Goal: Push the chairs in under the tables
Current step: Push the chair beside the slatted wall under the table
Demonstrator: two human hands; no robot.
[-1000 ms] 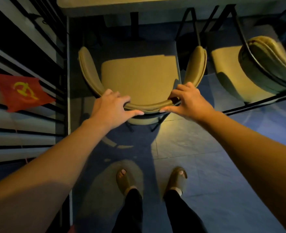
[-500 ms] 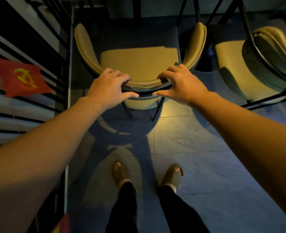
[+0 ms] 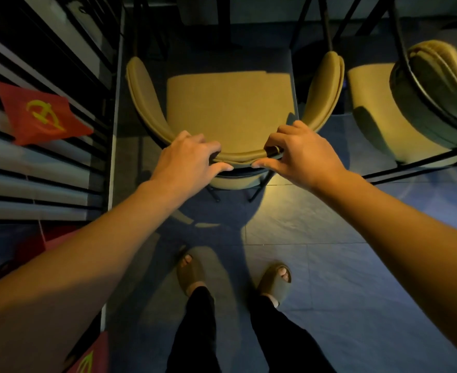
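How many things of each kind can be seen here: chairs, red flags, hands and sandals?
Chairs: 2, the chair under both hands and a second chair on its right
Red flags: 2, one flag on the left, one partly cut off at the bottom edge
Hands: 2, left hand, right hand
Sandals: 2
Total: 8

Warm light is falling across the blue tiled floor (image 3: 316, 232); a red flag (image 3: 38, 114) is hanging on the slatted wall (image 3: 33, 181).
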